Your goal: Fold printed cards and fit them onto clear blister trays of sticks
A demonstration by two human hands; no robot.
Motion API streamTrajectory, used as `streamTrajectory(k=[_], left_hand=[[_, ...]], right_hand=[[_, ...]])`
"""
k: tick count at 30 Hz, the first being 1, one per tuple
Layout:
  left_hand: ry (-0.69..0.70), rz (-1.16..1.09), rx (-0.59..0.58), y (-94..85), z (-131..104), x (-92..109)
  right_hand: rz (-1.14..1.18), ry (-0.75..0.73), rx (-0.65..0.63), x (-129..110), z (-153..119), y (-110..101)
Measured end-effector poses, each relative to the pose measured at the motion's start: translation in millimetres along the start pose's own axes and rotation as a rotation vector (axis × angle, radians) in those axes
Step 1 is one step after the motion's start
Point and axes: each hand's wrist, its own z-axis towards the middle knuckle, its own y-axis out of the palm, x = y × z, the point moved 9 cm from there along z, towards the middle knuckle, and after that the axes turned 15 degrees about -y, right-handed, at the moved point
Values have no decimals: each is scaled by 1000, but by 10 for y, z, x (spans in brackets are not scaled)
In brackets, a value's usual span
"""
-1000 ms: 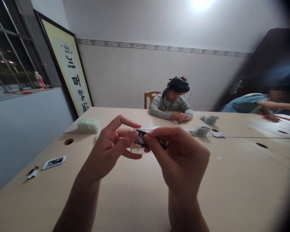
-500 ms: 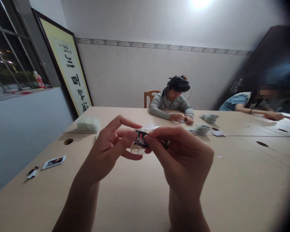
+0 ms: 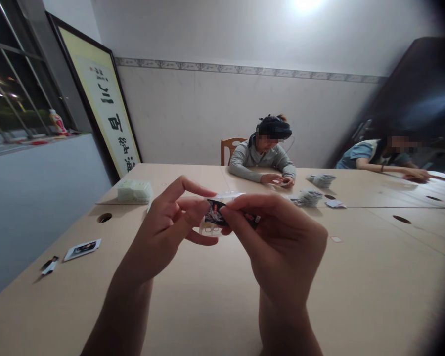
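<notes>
Over the near half of the table, my right hand (image 3: pixel 287 235) pinches a dark printed label (image 3: pixel 214 213) between thumb and forefinger. The thumb and fingers of my left hand (image 3: pixel 168 225) are closed at the label's left end, with the forefinger arched above it. Behind and below the label shows a clear plastic piece (image 3: pixel 206 231) with small outlined shapes, also between my hands. My fingers hide much of both. To the left on the table lie a white packet with a dark picture (image 3: pixel 82 249) and a small dark-and-white scrap (image 3: pixel 50 265).
Pale stacks (image 3: pixel 134 192) stand at the far left, and bundled stacks (image 3: pixel 310 198) at the right. A co-worker in a grey top (image 3: pixel 259 160) sits opposite, handling something small. Another person (image 3: pixel 371 155) leans over the right end. The table (image 3: pixel 207 306) has round holes (image 3: pixel 104 217).
My hands and the label hold almost the same pose. The co-worker opposite has shifted their hands slightly, and the person at the right has drawn their hand a little left.
</notes>
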Motion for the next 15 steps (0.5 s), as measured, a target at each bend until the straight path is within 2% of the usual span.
streamTrajectory(k=[15], left_hand=[[12,2,-3,2,-11,-5]], right_hand=[[37,27,7,19,-11,13]])
